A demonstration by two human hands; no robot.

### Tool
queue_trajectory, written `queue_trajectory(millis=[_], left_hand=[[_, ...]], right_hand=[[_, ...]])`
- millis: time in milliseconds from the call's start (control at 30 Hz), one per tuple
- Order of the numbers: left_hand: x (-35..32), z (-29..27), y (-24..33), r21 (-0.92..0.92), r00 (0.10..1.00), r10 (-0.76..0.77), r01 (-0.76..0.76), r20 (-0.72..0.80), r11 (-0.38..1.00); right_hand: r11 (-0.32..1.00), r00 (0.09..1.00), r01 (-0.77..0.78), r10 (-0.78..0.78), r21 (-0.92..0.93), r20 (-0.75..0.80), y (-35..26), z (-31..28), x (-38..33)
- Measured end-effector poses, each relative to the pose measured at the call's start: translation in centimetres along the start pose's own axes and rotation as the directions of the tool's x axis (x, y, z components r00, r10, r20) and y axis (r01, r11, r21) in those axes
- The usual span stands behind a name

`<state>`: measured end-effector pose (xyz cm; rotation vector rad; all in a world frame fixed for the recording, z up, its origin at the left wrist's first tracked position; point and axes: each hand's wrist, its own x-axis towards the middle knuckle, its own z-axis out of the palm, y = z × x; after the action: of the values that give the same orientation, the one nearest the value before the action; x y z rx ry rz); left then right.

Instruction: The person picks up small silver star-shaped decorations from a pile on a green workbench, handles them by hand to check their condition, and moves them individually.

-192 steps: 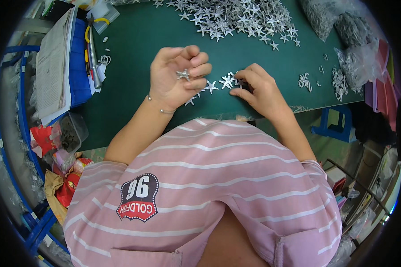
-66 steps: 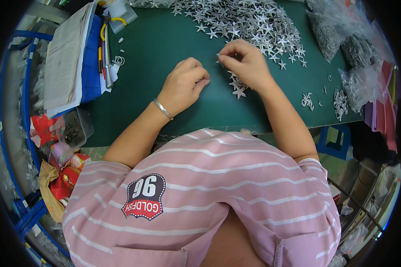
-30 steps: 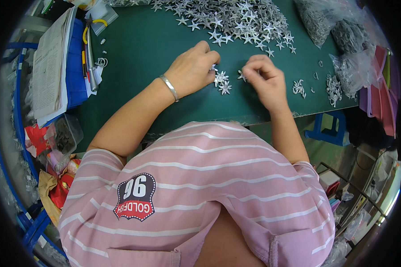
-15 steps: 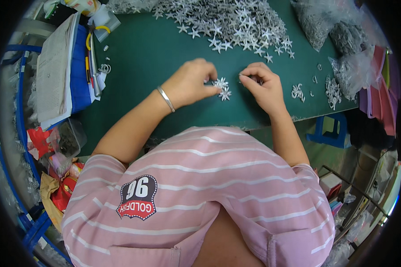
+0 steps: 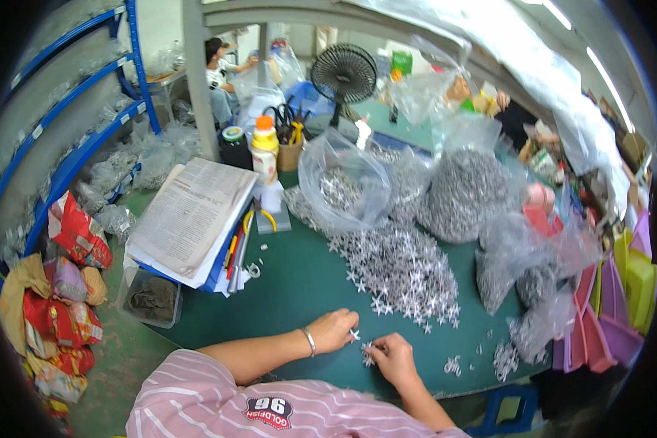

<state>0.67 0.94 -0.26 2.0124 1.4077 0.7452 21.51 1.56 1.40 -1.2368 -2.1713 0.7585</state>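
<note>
My left hand (image 5: pixel 334 328) rests on the green table top (image 5: pixel 292 292) near its front edge, fingers curled, pinching a small silver star-shaped piece (image 5: pixel 354 335). My right hand (image 5: pixel 391 356) lies just right of it, fingers closed over a few more silver star pieces (image 5: pixel 367 351). A silver bracelet (image 5: pixel 309 341) circles my left wrist. A wide heap of the same silver stars (image 5: pixel 401 266) spreads on the table beyond both hands.
Clear plastic bags of silver parts (image 5: pixel 467 193) stand behind the heap and at the right. A stack of papers (image 5: pixel 193 219) on blue folders lies at the left, beside bottles (image 5: pixel 265 150), a black fan (image 5: pixel 343 73), blue shelving (image 5: pixel 73 157). Another person (image 5: pixel 219 69) sits far behind.
My head has lifted, so the view now takes in the whole table and the room. Both hands stay close together at the front edge with star pieces between them.
</note>
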Motion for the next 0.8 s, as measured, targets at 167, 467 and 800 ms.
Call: queue_trajectory(millis=[167, 467, 800], left_hand=[[-0.5, -0.3, -0.1, -0.015, 0.999, -0.038, 0.038, 0.037, 0.999], [-0.9, 0.9, -0.7, 0.081, 0.996, 0.06, -0.055, -0.068, 0.995], [-1.2, 0.3, -0.2, -0.032, 0.987, 0.045, -0.051, -0.157, 0.998]], right_hand=[[1.0, 1.0, 0.017, -0.018, 0.013, 0.025, 0.1, 0.1, 0.1], [0.988, 0.989, 0.125, -0.117, -0.094, 0.088, -0.8, -0.1, -0.2], [0.961, 0.965, 0.227, -0.201, -0.156, 0.166, -1.7, -0.4, 0.6]])
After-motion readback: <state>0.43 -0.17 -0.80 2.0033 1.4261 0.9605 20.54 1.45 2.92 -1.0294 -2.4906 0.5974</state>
